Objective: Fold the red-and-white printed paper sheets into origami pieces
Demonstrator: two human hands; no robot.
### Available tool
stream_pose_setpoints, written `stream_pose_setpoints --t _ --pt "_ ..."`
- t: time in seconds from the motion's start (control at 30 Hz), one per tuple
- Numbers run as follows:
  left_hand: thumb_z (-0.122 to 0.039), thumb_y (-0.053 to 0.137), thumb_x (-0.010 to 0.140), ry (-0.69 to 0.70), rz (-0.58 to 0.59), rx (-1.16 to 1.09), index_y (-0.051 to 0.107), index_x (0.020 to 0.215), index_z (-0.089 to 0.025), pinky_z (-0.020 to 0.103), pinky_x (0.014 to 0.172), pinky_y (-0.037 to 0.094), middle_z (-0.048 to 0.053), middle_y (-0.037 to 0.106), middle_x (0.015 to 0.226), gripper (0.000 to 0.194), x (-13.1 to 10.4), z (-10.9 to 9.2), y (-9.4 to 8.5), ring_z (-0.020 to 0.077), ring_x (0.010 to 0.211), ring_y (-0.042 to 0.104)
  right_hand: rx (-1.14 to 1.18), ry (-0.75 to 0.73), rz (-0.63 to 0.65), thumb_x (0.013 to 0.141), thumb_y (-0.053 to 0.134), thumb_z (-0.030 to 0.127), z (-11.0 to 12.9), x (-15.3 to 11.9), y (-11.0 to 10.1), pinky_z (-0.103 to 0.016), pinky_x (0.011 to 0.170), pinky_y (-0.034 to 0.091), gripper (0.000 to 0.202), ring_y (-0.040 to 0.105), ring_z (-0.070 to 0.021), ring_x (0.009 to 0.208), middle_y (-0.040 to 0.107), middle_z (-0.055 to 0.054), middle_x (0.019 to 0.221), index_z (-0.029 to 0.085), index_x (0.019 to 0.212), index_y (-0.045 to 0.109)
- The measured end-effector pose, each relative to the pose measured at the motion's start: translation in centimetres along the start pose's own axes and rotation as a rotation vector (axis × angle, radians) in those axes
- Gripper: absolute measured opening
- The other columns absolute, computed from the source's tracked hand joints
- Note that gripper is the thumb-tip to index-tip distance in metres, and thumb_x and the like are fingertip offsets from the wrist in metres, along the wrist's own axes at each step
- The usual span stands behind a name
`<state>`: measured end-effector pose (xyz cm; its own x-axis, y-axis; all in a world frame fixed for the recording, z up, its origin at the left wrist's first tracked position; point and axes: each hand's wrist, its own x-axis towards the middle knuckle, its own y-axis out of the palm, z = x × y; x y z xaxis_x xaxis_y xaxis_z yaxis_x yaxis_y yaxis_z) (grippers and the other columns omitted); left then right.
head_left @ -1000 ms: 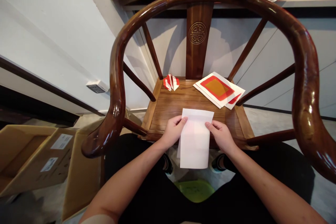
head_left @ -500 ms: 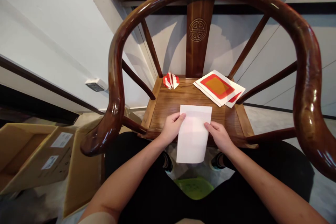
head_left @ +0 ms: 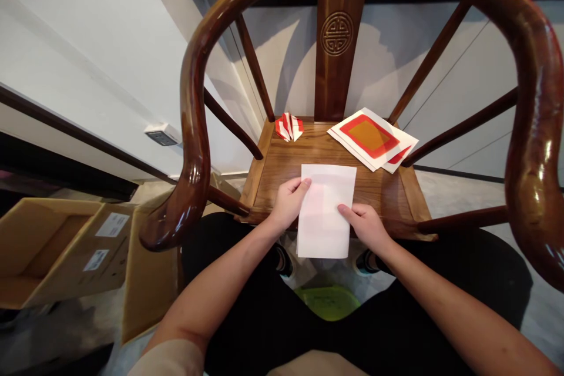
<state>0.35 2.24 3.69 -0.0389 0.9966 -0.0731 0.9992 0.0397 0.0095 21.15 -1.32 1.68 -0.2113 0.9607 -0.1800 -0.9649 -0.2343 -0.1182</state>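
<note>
A white sheet of paper [head_left: 326,217] is held up between my two hands, over the front of the wooden chair seat [head_left: 304,158]. My left hand [head_left: 288,202] pinches its left edge, thumb on the face towards me. Lower on the right edge, my right hand [head_left: 365,223] grips it the same way; the fingers behind the sheet are hidden. Pale pink shows faintly through the paper. At the seat's back right lies a small stack of white sheets with red and gold rectangles [head_left: 370,136]. A folded red and white paper piece [head_left: 289,127] rests at the back left.
The chair's curved armrest [head_left: 194,100] rises around both sides of the seat. Open cardboard boxes [head_left: 106,252] stand on the floor at the left. A green tub [head_left: 328,304] is below, between my legs. A socket [head_left: 162,134] juts from the left wall.
My right hand has slid lower along the paper's edge and further in over it. The sheet's lower right corner, curved before, now hangs flatter. The whole view has tilted slightly downward.
</note>
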Motion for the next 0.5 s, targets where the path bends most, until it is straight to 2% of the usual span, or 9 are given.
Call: stream_pose_setpoints --t 0.13,0.33,0.5 --pt "-0.056 0.067 0.08 -0.018 -0.007 -0.022 0.068 0.076 -0.013 0.022 0.055 0.037 0.0 0.061 0.068 0.044 0.04 0.0 0.0 0.0114 0.06 0.049 -0.025 -0.039 -0.053 0.083 0.058 0.065 -0.12 -0.24 0.26 -0.025 0.05 0.033 0.055 0.041 -0.0121 0.055 0.051 0.0 0.058 0.018 0.057 0.054" --pt "-0.053 0.067 0.082 -0.009 -0.032 -0.039 0.073 0.085 -0.013 0.023 0.06 0.043 0.003 0.067 0.078 0.041 0.15 0.08 -0.07 0.013 0.067 0.054 -0.046 0.007 -0.013 0.084 0.056 0.065 -0.93 -0.35 0.64 -0.026 0.05 0.03 0.055 0.04 -0.0121 0.055 0.047 0.0 0.056 0.017 0.057 0.054" --pt "-0.052 0.066 0.083 -0.006 -0.052 -0.032 0.073 0.084 -0.013 0.023 0.06 0.043 0.002 0.066 0.077 0.04 0.28 0.29 -0.11 0.0129 0.067 0.054 -0.016 -0.001 -0.01 0.083 0.055 0.067 -0.96 -0.4 0.94 -0.025 0.05 0.028 0.057 0.038 -0.0115 0.054 0.046 0.0 0.055 0.017 0.056 0.052"
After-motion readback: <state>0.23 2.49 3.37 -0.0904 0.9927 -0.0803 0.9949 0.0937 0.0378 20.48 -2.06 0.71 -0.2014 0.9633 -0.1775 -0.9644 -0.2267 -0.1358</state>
